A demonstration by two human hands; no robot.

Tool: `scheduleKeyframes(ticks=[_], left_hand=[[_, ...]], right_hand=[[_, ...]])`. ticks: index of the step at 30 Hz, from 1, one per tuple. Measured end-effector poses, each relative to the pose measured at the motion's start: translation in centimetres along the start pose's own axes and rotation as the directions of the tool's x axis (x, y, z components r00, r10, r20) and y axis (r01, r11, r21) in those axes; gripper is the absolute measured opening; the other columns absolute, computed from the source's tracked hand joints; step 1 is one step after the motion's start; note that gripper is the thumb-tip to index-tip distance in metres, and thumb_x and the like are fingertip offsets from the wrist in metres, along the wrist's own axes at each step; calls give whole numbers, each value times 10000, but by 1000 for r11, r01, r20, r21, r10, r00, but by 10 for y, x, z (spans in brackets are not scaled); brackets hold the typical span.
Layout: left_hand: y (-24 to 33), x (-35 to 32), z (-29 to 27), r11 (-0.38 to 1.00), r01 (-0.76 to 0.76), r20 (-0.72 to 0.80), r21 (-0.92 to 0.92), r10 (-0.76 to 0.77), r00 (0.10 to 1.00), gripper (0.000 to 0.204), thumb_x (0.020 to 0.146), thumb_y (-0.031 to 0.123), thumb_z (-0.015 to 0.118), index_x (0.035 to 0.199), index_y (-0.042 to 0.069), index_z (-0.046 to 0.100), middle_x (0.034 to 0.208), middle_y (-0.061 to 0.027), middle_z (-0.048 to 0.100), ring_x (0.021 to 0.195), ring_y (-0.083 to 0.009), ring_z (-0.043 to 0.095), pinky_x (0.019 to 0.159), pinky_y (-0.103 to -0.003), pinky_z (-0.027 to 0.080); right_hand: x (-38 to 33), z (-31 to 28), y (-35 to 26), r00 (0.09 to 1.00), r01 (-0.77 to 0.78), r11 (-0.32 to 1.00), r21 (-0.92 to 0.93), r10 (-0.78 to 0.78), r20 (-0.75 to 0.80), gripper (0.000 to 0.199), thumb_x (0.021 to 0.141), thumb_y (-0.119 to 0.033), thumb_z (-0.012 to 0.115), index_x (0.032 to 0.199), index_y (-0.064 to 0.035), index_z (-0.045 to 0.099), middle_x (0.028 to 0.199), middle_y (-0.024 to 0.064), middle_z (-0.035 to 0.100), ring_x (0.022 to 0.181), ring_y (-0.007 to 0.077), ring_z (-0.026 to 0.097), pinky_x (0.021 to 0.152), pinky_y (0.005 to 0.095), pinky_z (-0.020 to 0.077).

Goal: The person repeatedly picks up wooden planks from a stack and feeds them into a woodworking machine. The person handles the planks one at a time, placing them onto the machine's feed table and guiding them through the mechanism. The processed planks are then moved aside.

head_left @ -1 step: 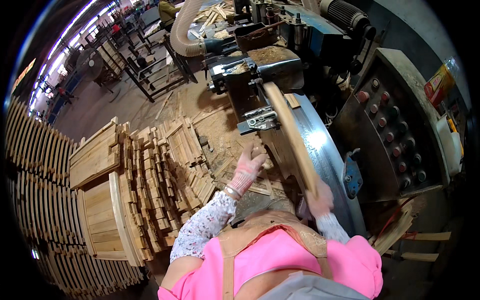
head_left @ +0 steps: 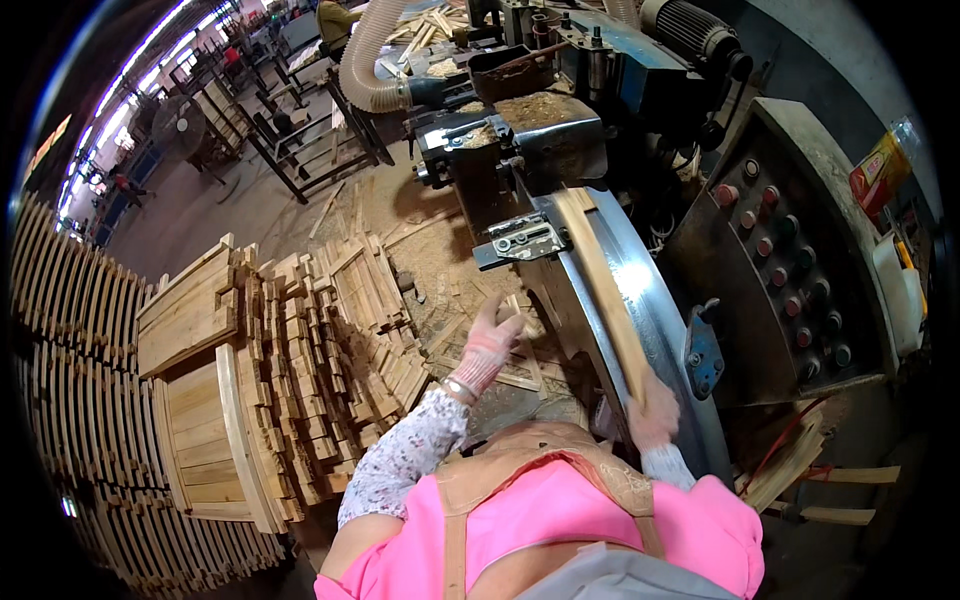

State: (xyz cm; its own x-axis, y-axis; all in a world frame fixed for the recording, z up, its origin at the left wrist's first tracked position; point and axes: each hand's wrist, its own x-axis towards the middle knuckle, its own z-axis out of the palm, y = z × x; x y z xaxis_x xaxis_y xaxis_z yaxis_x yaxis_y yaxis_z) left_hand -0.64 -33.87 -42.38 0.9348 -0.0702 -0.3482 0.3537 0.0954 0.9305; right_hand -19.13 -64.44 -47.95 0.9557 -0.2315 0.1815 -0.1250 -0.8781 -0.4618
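My right hand (head_left: pixel 654 412), gloved, is closed around the near end of a long wooden strip (head_left: pixel 608 305). The strip lies lengthwise over the shiny metal machine table (head_left: pixel 660 335). Its far end reaches a small wood piece (head_left: pixel 588 203) close to the machine head. My left hand (head_left: pixel 492 335), in a pale pink glove, hangs left of the table's edge with its fingers apart and nothing in them. A metal guide block (head_left: pixel 522 242) is fixed at the table's left edge, just beyond that hand.
Stacked wooden pieces (head_left: pixel 300 370) and a slatted panel (head_left: pixel 205 440) stand at the left. A control panel with buttons (head_left: pixel 790 270) rises at the right, with a blue clamp (head_left: pixel 706 355) before it. Sawdust and offcuts (head_left: pixel 450 290) cover the floor. A ribbed hose (head_left: pixel 370 60) runs behind.
The wooden strip and my right hand have shifted right and slightly toward me, drawing the strip's far end away from the machine head. My left hand has barely moved.
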Motion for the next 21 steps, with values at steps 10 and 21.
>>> scheduleKeyframes(ticks=[10,21], left_hand=[[-7,-12,-71,942,-216,-214,255,273,938,772,937,199,738,1574,-28,365,1261,-153,632,1009,-201,630,831,-332,548],[214,-41,-365,511,-38,-512,859,856,-64,639,902,217,760,1431,-7,481,1265,-192,640,1167,-298,621,1035,-402,517]], right_hand=[[146,70,30,902,78,967,-241,-171,-395,634,913,-308,721,1471,-69,539,1367,171,635,1230,403,578,1057,495,469],[158,62,-2,997,-59,990,-130,52,-56,702,914,-255,709,1561,-145,460,1228,189,667,1141,413,612,976,527,500]])
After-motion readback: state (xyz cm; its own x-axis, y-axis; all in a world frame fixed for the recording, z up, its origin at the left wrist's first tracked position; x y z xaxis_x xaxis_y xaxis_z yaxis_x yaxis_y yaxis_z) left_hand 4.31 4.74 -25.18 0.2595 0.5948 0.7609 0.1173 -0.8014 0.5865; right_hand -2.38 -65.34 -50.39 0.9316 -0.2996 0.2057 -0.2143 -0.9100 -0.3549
